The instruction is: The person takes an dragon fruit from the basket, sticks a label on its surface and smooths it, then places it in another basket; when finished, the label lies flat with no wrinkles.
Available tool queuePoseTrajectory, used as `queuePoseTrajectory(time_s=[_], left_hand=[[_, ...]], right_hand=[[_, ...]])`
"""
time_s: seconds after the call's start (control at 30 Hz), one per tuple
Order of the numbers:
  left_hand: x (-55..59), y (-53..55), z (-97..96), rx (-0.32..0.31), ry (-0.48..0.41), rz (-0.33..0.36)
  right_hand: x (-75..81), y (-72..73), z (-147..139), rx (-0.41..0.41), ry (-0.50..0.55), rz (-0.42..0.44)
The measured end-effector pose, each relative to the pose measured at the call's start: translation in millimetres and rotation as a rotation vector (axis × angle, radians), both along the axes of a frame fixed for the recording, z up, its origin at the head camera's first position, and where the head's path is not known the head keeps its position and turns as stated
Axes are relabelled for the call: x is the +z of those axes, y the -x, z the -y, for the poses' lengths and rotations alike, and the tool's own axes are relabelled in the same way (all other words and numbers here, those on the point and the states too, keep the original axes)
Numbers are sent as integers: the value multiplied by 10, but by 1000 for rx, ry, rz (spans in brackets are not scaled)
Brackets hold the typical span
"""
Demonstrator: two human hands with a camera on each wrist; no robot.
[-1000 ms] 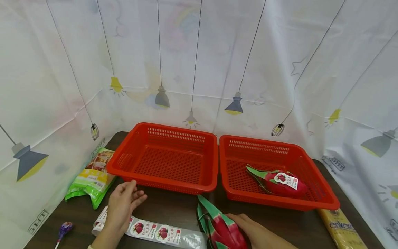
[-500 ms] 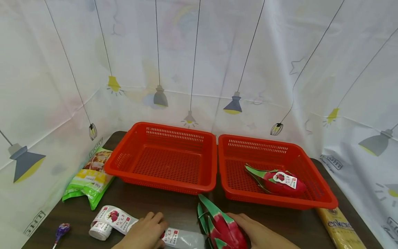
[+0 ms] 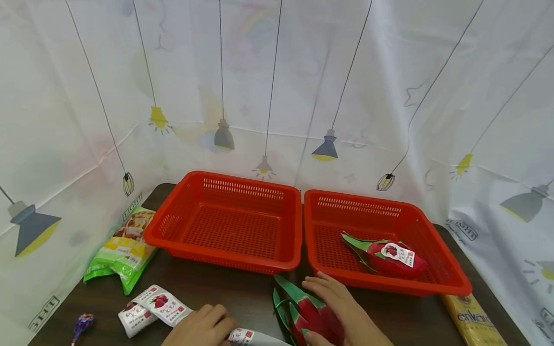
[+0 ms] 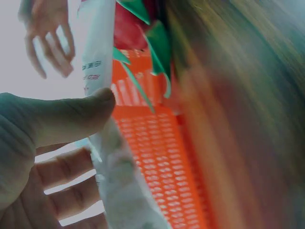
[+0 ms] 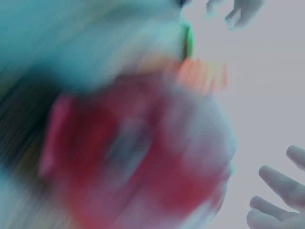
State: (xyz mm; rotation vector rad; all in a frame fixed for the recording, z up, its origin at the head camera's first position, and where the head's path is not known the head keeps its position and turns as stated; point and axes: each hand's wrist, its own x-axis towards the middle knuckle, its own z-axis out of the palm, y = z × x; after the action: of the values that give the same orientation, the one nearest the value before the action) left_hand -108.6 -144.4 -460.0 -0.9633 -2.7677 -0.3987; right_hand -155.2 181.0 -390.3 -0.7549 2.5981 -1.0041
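In the head view, my left hand (image 3: 201, 327) holds a strip of dragon fruit stickers (image 3: 166, 306) low at the front. Seen from the left wrist, the thumb lies on the strip (image 4: 98, 57) with the fingers behind it. The strip's rolled end (image 3: 136, 318) rests on the table to the left. My right hand (image 3: 346, 307) hovers at the right side of a red dragon fruit (image 3: 312, 317) with green leaves. From the right wrist its spread fingers (image 5: 281, 183) appear apart from the blurred fruit (image 5: 143, 157).
Two red baskets stand behind: the left basket (image 3: 233, 230) and the right basket (image 3: 329, 240), which holds a labelled dragon fruit (image 3: 381, 264). A green food bag (image 3: 123, 247) and a lollipop (image 3: 82, 324) lie left. A yellow packet (image 3: 473, 319) lies right, partly under the basket.
My left hand has come down and right from near the left basket onto the sticker strip, and the roll has tilted. My right hand has loosened from the dragon fruit and lifted.
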Motion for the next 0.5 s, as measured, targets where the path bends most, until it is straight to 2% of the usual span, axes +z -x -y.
queuePoseTrajectory(time_s=[0.03,0.07,0.13,0.17,0.23,0.3,0.37,0.43,0.5], left_hand=[[17,-34,-26,-9,-32,-85],[41,-67,-60,-5,-60,-148],[84,-123,-134,14,-105,-246],[102,-145,-173,25,-126,-286],[138,-181,-239,52,-148,-341],[161,-199,-291,70,-164,-380],[176,-204,-327,77,-188,-408],[186,-206,-351,73,-213,-398],[194,-209,-366,70,-238,-362]], right_hand=[[29,-53,74,4,21,-64],[54,-95,145,21,50,-88],[77,-132,285,78,84,-84],[78,-135,352,107,101,-43],[65,-129,467,134,142,124],[39,-106,559,138,182,289],[7,-95,617,134,242,395],[-21,-91,644,145,304,435],[-44,-92,652,173,344,418]])
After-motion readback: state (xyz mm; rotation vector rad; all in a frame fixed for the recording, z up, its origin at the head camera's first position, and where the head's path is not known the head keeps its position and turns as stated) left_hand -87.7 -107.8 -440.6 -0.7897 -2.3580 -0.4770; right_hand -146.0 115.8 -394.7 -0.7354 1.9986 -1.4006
